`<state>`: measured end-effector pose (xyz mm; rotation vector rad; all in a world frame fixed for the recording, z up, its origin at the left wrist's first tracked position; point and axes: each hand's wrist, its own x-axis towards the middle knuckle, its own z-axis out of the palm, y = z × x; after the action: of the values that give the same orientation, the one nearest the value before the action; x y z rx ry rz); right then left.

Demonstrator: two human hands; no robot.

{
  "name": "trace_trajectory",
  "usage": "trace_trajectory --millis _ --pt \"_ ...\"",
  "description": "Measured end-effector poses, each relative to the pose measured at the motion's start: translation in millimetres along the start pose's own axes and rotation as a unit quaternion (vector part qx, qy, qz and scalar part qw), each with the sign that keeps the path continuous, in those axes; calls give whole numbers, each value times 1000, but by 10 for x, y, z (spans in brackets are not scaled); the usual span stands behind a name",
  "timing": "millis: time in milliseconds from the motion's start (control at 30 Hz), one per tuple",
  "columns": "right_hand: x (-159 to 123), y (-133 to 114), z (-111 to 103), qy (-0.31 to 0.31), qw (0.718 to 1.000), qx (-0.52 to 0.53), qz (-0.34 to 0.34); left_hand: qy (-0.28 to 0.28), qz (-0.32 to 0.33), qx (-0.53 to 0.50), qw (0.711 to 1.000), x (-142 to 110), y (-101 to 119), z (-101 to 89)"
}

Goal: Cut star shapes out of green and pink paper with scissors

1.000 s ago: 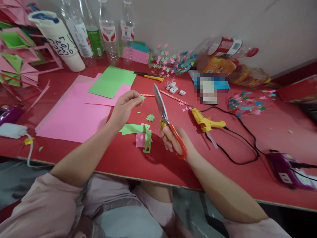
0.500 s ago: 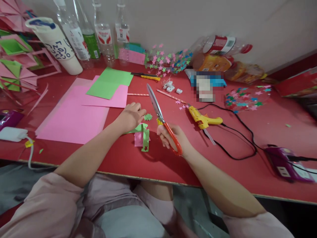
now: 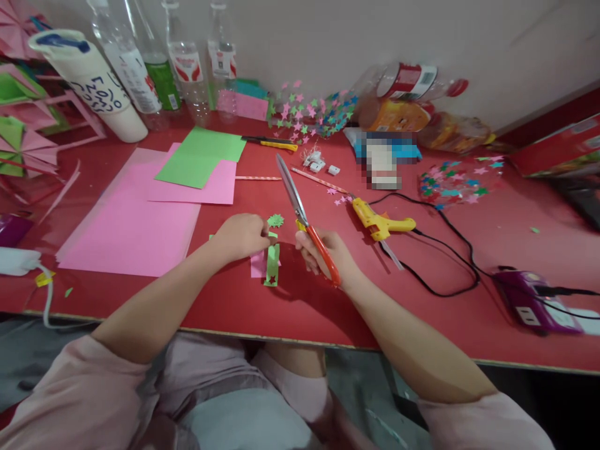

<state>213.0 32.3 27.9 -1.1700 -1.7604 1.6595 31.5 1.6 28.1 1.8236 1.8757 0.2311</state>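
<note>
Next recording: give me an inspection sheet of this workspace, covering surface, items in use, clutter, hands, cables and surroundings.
Surface: red tabletop, small green paper scrap near its front left edge.
Items in use: red-handled metal scissors; narrow green paper strip with a star-shaped hole, over a small pink paper piece.
Clutter: yellow plastic glue gun, yellow-and-black cutter knife, large pink paper sheets.
Hands: left hand at the strip's far end, grip unclear; right hand holds the scissors.
Cables: black cable looped beside the glue gun; white cable at the front left edge.
Surroundings: plain grey wall, clear plastic bottles before it.
</note>
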Motion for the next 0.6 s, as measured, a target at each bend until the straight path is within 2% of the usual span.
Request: trace_trajectory --millis 100,200,300,367,500,600 --pt "3 0 1 -8 1000 -3 6 10 -10 -59 998 18 18 44" --pt "16 2 0 -1 1000 -5 11 -7 29 -171 985 27 9 33" --pt "39 18 -1 2 1000 -15 12 -53 63 -334 939 16 14 6" --pt "54 38 0 -9 1000 -18 15 -65 68 -405 909 12 25 9" --pt "61 73 12 -37 999 -9 27 -49 71 -439 894 22 37 62" --pt "33 64 23 -15 1000 -2 8 -53 79 -439 893 18 47 84"
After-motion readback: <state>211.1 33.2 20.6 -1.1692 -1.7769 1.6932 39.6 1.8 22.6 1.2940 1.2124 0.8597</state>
